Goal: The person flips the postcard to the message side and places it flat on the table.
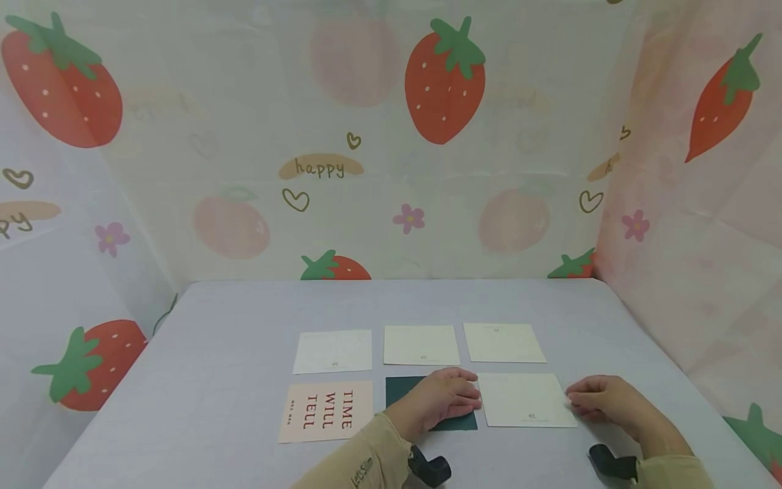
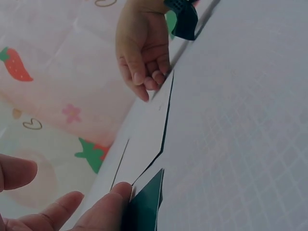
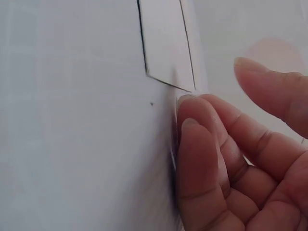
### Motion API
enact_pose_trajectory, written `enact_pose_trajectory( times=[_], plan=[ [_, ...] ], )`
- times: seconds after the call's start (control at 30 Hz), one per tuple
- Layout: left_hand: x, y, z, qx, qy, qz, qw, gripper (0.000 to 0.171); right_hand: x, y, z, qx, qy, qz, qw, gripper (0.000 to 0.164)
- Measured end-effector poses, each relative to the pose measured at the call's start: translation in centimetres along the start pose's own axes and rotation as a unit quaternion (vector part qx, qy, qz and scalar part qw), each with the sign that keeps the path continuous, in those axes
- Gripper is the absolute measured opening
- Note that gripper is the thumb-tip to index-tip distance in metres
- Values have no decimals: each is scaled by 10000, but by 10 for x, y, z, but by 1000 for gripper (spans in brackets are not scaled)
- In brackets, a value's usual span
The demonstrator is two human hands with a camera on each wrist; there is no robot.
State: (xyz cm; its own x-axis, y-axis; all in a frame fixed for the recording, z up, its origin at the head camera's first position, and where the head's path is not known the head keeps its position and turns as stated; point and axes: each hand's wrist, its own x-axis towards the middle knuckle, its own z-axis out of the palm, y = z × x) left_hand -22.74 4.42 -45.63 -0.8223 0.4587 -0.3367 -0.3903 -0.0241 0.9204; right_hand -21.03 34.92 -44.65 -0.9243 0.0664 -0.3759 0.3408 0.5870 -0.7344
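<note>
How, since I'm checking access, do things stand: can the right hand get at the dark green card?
Probably not easily: in the head view the left hand covers much of the dark green card, and a white card lies between that card and the right hand.

From my end I see a pale bench [image 1: 214,394] carrying two rows. Across the far row lie a white card [image 1: 332,350], a middle card [image 1: 421,344] and a right card [image 1: 504,342], spaced apart. The near row has a pink card [image 1: 326,411] lettered TIME WILL TELL, a partly covered green card [image 1: 400,388], and a cream card [image 1: 525,399].
</note>
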Motion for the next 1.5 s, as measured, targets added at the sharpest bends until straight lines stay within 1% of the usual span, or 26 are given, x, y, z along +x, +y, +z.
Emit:
enact_pose_trajectory(
  times=[0.1, 0.23, 0.37, 0.4, 0.63, 0.83, 0.93, 1.03, 1.2, 1.37, 1.5],
  plan=[
    [-2, 3, -3, 142, 10, 44, 9999, 30, 1, -2, -2, -71, 55, -62, 9999, 31],
    [-4, 6, -8, 210, 15, 160, 9997, 32, 2, -11, -3, -84, 139, -137, 9998, 31],
    [-6, 9, -15, 297, 59, 236, 9993, 34, 1, -22, -1, -8, 97, -309, 9995, 33],
    [-6, 10, -17, 323, 61, 254, 9991, 35, 1, -25, 0, 23, 65, -407, 9991, 33],
    [-12, 11, -31, 398, 48, 332, 9986, 36, 3, -43, 19, 221, -39, -741, 9970, 31],
    [-21, 15, -43, 543, 255, 303, 9977, 38, 6, -58, 37, 387, -198, -1027, 9938, 29],
    [-26, 16, -51, 506, 361, 359, 9974, 38, 7, -65, 48, 375, -230, -1107, 9929, 27],
    [-31, 16, -60, 522, 467, 393, 9968, 38, 8, -72, 59, 353, -271, -1139, 9925, 25],
    [-38, 16, -73, 607, 593, 411, 9955, 38, 9, -81, 74, 339, -245, -1040, 9937, 22],
    [-45, 15, -82, 553, 579, 460, 9957, 41, 9, -88, 85, 351, -235, -1084, 9932, 18],
    [-50, 15, -87, 653, 674, 513, 9943, 40, 6, -94, 92, 342, -280, -1165, 9922, 16]
  ],
)
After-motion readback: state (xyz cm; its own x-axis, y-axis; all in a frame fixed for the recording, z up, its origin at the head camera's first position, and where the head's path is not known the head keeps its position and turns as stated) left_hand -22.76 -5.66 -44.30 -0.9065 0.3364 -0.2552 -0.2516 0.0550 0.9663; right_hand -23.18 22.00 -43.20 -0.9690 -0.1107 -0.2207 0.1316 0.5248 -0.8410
